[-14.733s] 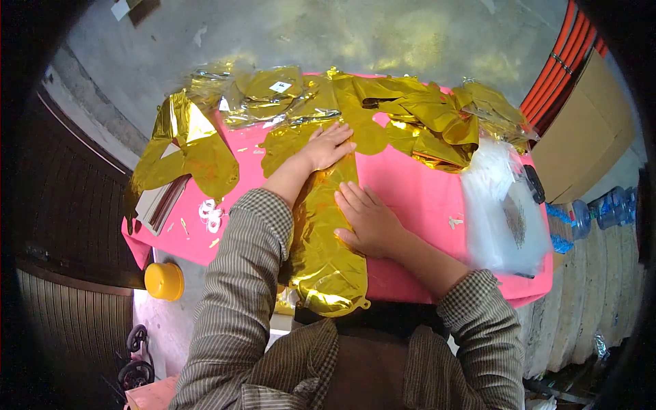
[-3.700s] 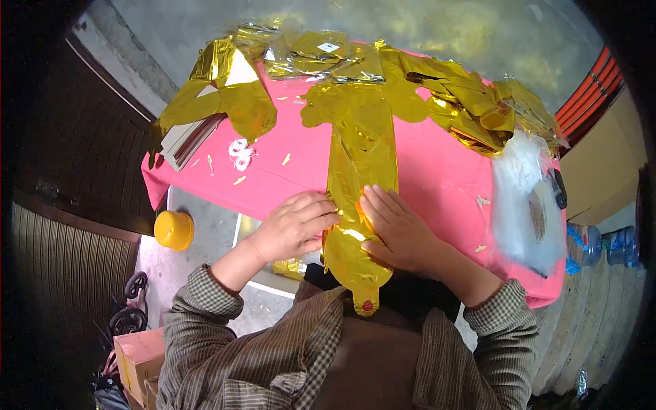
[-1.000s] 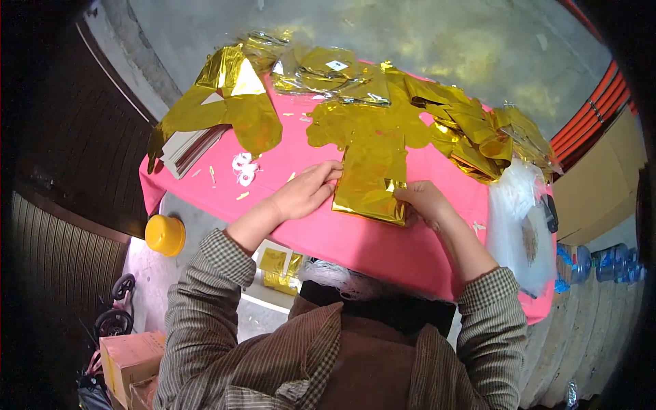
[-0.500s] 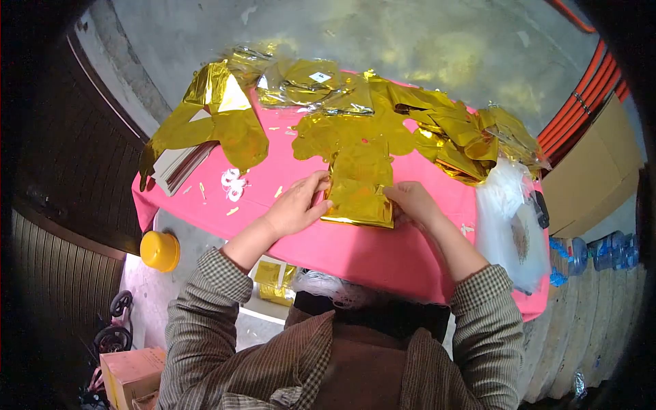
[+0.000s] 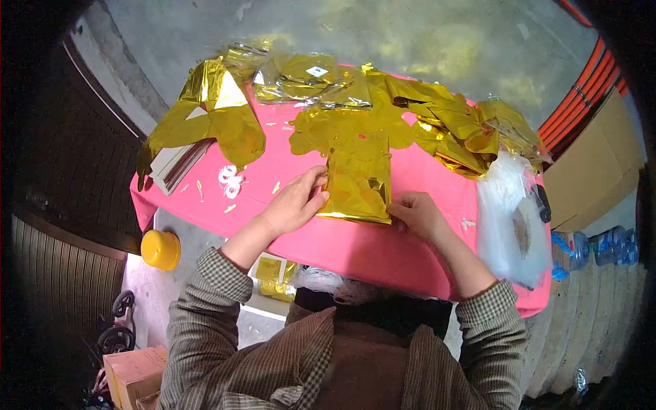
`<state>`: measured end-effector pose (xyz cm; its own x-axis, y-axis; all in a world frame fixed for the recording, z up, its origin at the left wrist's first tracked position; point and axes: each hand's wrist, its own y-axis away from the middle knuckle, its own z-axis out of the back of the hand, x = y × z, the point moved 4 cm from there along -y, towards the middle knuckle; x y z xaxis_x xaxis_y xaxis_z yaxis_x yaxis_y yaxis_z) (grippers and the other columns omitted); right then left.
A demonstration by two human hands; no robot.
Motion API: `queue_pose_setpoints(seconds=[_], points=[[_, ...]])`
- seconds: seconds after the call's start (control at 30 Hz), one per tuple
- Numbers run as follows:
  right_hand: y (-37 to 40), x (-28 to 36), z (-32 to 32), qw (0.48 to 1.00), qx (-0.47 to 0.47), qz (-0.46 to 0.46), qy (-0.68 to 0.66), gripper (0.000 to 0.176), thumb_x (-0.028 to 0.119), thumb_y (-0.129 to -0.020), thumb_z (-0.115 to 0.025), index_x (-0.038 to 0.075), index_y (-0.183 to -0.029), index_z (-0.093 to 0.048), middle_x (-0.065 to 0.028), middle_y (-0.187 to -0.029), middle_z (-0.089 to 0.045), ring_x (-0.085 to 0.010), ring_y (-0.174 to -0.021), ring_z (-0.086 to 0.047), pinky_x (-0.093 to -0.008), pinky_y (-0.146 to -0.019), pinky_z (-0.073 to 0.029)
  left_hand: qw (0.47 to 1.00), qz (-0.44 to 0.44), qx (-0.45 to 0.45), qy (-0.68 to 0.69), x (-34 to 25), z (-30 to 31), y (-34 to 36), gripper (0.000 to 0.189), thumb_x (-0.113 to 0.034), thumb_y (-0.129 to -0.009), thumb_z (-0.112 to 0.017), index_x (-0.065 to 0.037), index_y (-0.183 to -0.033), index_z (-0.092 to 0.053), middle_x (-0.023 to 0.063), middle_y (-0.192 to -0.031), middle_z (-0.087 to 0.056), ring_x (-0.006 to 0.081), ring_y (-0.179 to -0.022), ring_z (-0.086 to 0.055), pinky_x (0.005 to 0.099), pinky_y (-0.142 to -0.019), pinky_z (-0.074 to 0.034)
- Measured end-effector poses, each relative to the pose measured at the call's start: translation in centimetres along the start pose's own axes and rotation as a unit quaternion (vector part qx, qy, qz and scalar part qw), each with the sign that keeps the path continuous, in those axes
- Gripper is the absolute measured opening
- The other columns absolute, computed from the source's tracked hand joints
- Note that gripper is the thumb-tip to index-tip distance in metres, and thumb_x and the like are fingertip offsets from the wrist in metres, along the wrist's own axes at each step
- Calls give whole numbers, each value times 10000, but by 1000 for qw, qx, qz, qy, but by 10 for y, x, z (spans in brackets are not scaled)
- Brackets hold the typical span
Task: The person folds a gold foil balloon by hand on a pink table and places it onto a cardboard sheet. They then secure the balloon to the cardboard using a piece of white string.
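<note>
A flat gold foil sheet lies folded in front of me, its upper part joining a wider spread of foil. My left hand is at its left edge, thumb and fingers closed on the rim. At the lower right corner my right hand pinches the foil between thumb and fingers. Left of them rest white string loops and a stack of cards, partly covered by more gold foil.
The pink table cover carries clear-wrapped gold packets at the back, crumpled foil and clear plastic bags at the right. A yellow bowl stands off the left edge. A cardboard box is at the lower left.
My right hand has slid down the foil's right edge to its lower corner. My left hand keeps its place at the left edge.
</note>
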<state>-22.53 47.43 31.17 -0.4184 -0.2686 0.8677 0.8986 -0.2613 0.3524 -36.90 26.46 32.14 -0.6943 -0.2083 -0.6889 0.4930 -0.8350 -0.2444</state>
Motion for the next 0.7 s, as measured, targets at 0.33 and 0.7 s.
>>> queue_pose_setpoints(seconds=[0.33, 0.7], points=[[-12, 6, 1, 999, 28, -46, 6, 197, 158, -873, -546, 37, -725, -595, -68, -596, -618, -145, -460, -611, -243, -361, -416, 999, 6, 28, -29, -3, 2, 1, 500, -164, -898, -569, 8, -1310, -345, 207, -1192, -574, 317, -1170, -532, 388, -980, -416], [-16, 10, -2, 997, 38, -59, 15, 202, 97, -835, -523, -30, -695, -594, -133, -587, -620, -217, -464, -626, -334, -399, -517, 999, 12, 21, -37, -3, 0, 0, 540, -115, -850, -606, 6, -1311, -353, 204, -1182, -583, 335, -1139, -545, 397, -971, -420]])
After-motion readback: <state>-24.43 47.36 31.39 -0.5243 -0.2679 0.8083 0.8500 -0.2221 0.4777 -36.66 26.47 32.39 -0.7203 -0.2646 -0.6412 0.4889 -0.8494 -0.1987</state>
